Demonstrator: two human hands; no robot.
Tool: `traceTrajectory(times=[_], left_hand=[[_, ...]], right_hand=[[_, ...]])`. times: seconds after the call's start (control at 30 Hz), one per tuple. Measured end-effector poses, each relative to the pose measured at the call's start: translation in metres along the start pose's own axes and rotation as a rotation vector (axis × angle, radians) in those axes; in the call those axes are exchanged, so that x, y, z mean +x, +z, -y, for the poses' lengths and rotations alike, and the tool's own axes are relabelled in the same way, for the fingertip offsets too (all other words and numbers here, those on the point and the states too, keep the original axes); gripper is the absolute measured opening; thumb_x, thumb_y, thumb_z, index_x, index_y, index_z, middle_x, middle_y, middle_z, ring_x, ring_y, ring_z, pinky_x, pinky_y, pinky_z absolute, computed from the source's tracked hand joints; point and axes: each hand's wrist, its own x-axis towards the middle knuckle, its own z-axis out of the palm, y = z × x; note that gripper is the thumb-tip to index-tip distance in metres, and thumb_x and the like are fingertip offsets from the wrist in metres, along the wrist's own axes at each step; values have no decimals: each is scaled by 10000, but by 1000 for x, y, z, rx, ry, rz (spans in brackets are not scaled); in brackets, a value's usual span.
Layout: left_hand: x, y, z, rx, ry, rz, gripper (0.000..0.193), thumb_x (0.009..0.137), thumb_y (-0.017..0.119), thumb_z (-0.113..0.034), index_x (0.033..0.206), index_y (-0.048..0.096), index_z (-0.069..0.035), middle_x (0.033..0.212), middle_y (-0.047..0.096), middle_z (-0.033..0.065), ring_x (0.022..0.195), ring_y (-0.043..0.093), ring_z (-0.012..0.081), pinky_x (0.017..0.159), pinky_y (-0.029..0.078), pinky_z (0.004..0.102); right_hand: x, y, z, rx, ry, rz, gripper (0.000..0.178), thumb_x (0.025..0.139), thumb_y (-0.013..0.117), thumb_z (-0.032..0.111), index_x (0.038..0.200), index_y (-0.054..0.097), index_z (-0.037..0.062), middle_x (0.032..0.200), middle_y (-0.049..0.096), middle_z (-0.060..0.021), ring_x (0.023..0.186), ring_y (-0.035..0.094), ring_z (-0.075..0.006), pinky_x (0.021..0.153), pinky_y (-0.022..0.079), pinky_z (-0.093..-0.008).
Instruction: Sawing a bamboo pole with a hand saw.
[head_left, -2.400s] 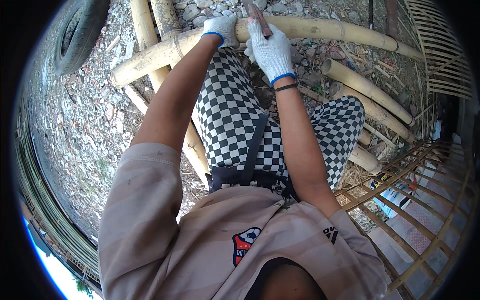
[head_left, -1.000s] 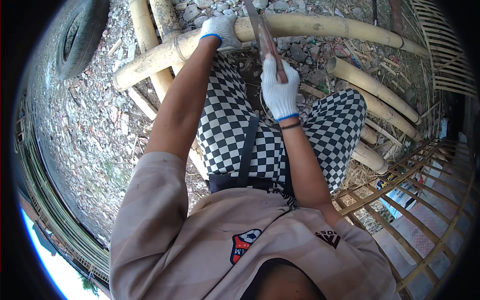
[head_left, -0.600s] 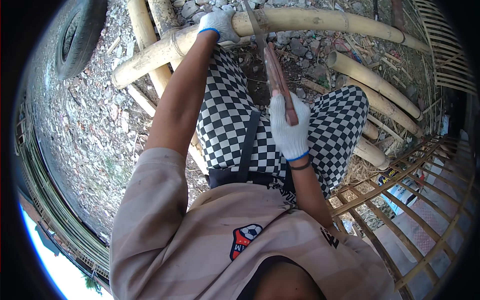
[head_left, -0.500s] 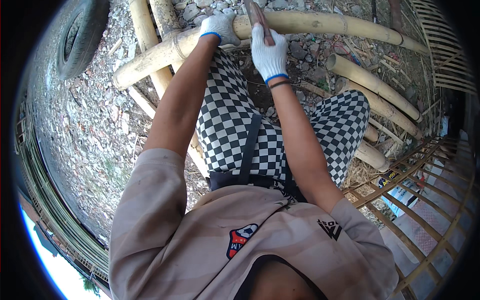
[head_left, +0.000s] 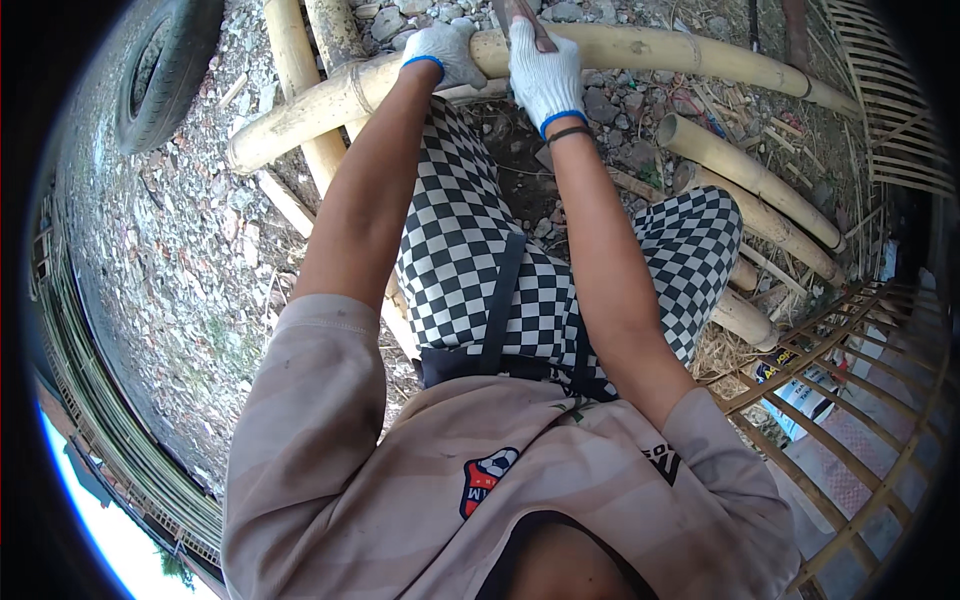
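Observation:
A thick pale bamboo pole [head_left: 620, 47] lies crosswise ahead of me, bending across the top of the view. My left hand [head_left: 446, 52], in a white knit glove with a blue cuff, is closed over this pole. Just to its right, my right hand [head_left: 546, 75], gloved the same way, is wrapped round a wooden-handled cutting tool [head_left: 516, 14] at the pole. The tool's far part runs out of the top of the view, so I cannot tell its exact kind. Both forearms reach forward above my checkered trousers.
Two bamboo poles [head_left: 294, 75] run under the crosswise pole at left. A tyre [head_left: 165, 80] stands at far left on rubble ground [head_left: 190, 250]. Cut bamboo lengths [head_left: 755, 175] lie at right. A slatted bamboo frame [head_left: 850, 420] stands near right, with a printed sack [head_left: 805, 400] behind it.
My right hand has moved forward and slightly right with the tool, whose handle now shows less. My left hand stays on the bamboo pole.

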Motion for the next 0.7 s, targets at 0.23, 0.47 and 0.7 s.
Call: traceTrajectory(times=[0.23, 0.47, 0.7], left_hand=[[-36, -6, 37, 12, -33, 57, 804, 545, 883, -517, 1244, 703, -163, 1254, 714, 152, 1130, 705, 368, 971, 587, 474], [-5, 1, 2, 63, 69, 1, 916, 580, 830, -531, 1387, 613, -155, 1226, 739, 178, 1121, 716, 363, 956, 576, 472], [-46, -15, 31, 59, -55, 48, 973, 573, 826, -500, 1454, 578, -170, 1283, 715, 188, 1141, 706, 359, 954, 577, 481]], right_hand=[[-199, -82, 40, 57, 200, 149, 400, 1068, 620, 348, 1029, 735, -33, 734, 692, -140, 661, 691, -241, 613, 514, -383], [6, 10, 10, -163, -107, 34, 525, 1026, 632, 427, 822, 672, -55, 646, 655, -156, 619, 654, -328, 627, 504, -442], [-194, -84, 34, 86, 163, 171, 379, 1076, 635, 361, 1164, 746, 10, 668, 631, 12, 576, 565, -50, 520, 433, -248]])
